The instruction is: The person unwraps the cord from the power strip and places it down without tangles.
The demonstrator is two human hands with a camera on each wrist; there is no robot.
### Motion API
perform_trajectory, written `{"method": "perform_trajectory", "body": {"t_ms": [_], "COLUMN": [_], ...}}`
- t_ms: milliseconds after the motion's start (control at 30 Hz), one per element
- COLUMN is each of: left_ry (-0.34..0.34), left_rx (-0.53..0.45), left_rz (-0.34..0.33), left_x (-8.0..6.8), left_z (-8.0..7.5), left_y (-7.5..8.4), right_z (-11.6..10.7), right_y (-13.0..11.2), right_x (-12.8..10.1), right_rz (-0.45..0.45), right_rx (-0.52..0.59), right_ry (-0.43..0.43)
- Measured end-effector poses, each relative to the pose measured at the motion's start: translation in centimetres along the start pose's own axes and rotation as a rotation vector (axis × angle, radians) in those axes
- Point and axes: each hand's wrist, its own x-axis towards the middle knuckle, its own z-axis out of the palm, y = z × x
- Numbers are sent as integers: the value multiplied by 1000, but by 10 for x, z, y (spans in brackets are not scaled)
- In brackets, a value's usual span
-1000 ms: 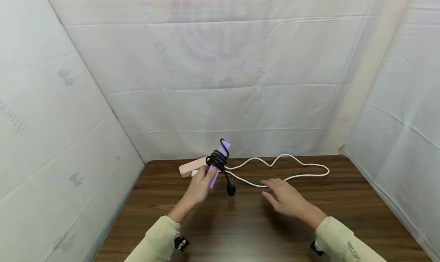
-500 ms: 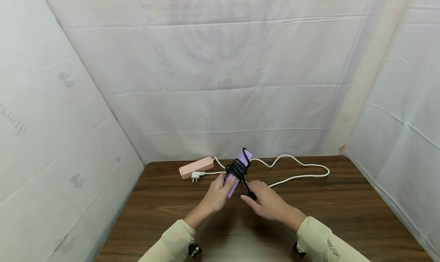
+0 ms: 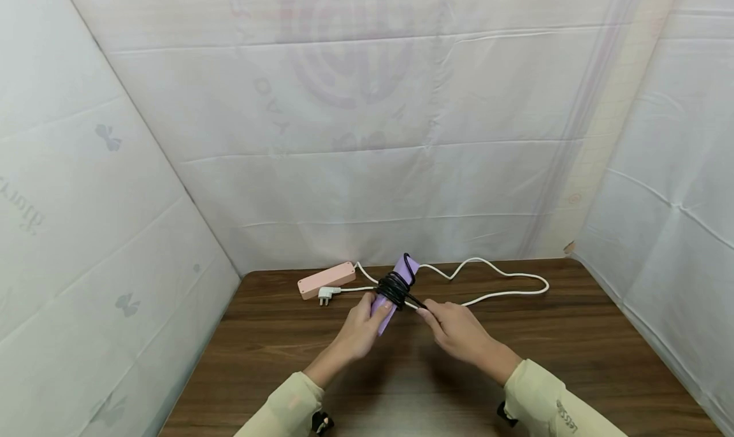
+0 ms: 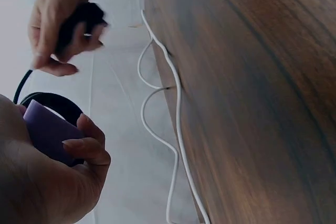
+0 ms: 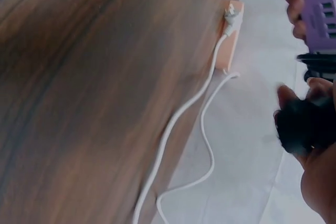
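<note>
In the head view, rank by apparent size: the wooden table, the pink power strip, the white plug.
1. wooden table, by far the largest.
2. pink power strip.
3. white plug, smallest; it lies beside the strip, so the comparison is fair.

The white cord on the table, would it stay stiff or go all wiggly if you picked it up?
Probably wiggly: the white cord lies in loose bends across the table, so it likely flops and droops. It looks thin, so probably light. Its plug end and the pink power strip would likely drag behind if you pulled.
</note>
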Motion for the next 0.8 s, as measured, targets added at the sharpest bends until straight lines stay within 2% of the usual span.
{"method": "perform_trajectory", "body": {"t_ms": [200,333,433,567,800], "left_ry": [-49,-76,-83,-95,-100], "left_rx": [73,119,138,157,139], "left_rz": [12,41,51,57,71], "left_x": [0,0,1,1,-1], "left_z": [1,1,0,-3,-6], "left_y": [-9,-10,-10,-13,-21], "right_z": [-11,-21,-27,-31,-37], "right_y": [3,4,7,14,28], "right_x": [3,6,10,14,16], "right_rz": [35,83,79,54,142], "right_rx": [0,14,16,7,-12], "right_ry": [40,53,82,128,153]}}
